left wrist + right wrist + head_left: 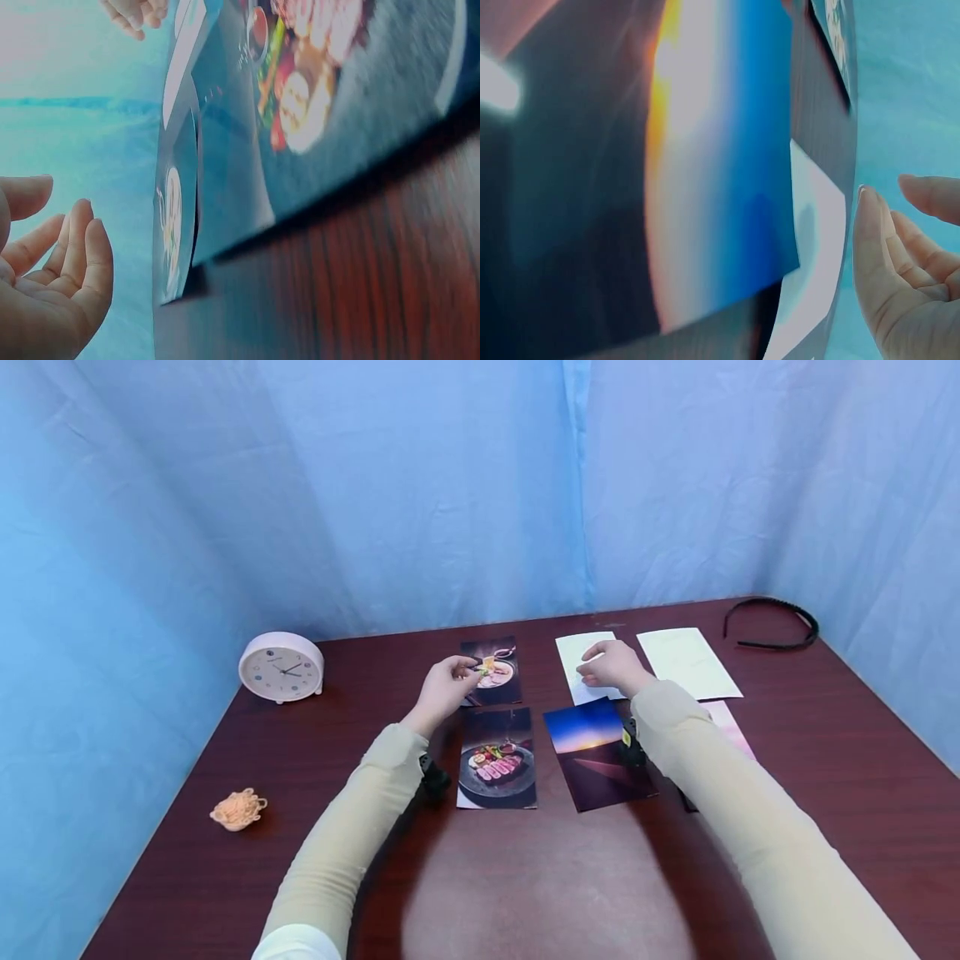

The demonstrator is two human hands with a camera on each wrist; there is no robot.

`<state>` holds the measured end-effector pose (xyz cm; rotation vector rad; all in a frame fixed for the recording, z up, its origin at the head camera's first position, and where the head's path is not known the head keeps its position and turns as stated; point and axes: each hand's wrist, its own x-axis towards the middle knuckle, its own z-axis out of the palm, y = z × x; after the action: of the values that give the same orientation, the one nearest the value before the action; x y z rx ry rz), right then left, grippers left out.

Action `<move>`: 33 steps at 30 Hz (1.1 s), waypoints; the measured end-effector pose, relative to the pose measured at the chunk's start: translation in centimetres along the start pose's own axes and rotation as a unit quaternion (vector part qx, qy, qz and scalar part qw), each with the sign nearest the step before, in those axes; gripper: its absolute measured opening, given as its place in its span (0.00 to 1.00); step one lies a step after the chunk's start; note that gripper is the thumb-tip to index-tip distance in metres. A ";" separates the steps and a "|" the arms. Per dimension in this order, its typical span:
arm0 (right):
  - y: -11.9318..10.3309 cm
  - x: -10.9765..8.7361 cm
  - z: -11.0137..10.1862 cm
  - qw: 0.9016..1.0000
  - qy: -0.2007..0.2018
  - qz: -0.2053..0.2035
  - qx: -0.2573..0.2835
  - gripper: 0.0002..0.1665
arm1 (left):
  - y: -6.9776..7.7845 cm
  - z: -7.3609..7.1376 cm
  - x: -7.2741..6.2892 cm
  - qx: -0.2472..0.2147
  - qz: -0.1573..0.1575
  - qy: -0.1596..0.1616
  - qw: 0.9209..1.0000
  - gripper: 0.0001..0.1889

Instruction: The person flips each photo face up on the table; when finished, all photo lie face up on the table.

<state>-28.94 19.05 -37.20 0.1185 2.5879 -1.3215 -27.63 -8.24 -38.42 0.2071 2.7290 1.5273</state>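
Observation:
My left hand [444,687] hovers over the left edge of a photo of a noodle bowl [495,673], its fingers loosely bent with nothing between them in the left wrist view. Nearer me lies a photo of sliced meat on a dark plate [497,768]. Over a white sheet [572,652] hangs my right hand [611,665], thumb and fingers apart and holding nothing in the right wrist view. Just below that sheet, a sunset photo [592,768] lies slightly turned, overlapping its lower edge in the head view.
Another white sheet [688,662] lies at the right, with a pink-toned picture [729,727] partly hidden under my right forearm. A black headband [780,645] rests at the far right corner. On the left are a white alarm clock [282,668] and a small peach-coloured bundle [238,810].

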 end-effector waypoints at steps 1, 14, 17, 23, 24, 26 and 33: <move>0.2 -0.1 -0.1 1.000 0.001 -0.001 -0.004 0.21 | 0.0 0.2 0.0 -0.006 -0.001 0.000 1.000 0.18; 1.8 -0.5 -1.9 0.998 0.013 -0.017 -0.066 0.26 | 1.3 2.6 0.0 -0.076 0.001 -0.021 0.997 0.20; 2.1 -0.6 -2.1 0.996 0.013 -0.022 -0.080 0.28 | 1.5 3.2 0.0 -0.084 -0.001 -0.030 0.996 0.21; 3.1 -0.3 -2.3 0.993 0.027 -0.044 -0.107 0.32 | 2.4 4.2 0.2 -0.072 0.002 -0.041 0.997 0.22; 3.2 -0.2 -2.3 0.992 0.026 -0.046 -0.110 0.32 | 2.5 4.4 0.3 -0.066 0.004 -0.043 0.997 0.22; 3.2 -0.3 -2.3 0.993 0.023 -0.043 -0.111 0.33 | 2.9 4.7 0.5 -0.057 0.009 -0.050 0.997 0.22; 2.5 -1.0 -2.0 0.993 0.001 -0.031 -0.112 0.32 | 4.0 6.0 0.9 -0.050 -0.002 -0.065 0.997 0.24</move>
<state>-27.92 22.17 -37.79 0.0021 2.7404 -1.0401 -27.62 -0.96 -38.13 0.2882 2.5455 1.5837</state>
